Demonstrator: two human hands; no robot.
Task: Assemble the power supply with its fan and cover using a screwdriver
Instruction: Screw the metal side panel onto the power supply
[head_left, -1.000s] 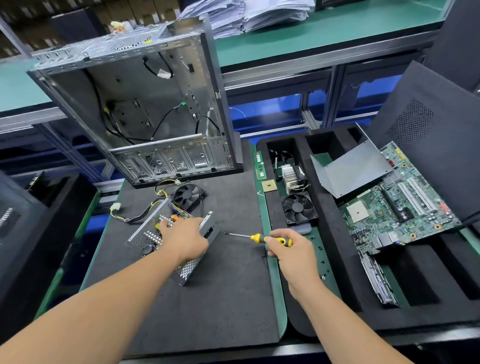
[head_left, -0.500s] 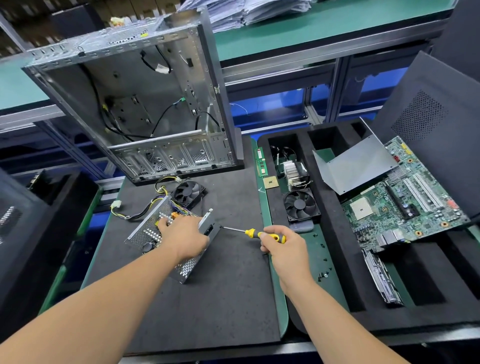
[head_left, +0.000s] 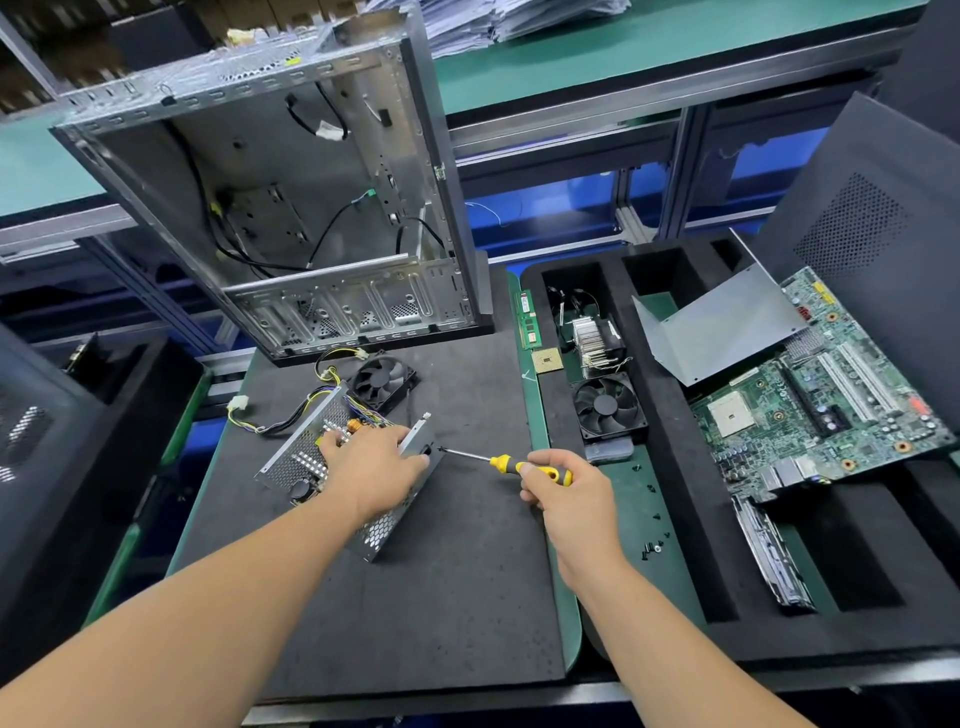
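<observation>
Under the left hand sits the open perforated grey metal power supply box, w/ its insides exposed, so assembly looks early. Just beyond that hand the loose black square fan lies unmounted; the bent grey sheet-metal cover rests well off past the right hand, in the foam tray. Left hand presses down on the box, fingers spread over its top & end plate. Right hand's clenched round the yellow-handled screwdriver, tip at the box's end plate, prob. driving a screw. Fan & cover still to fit.
</observation>
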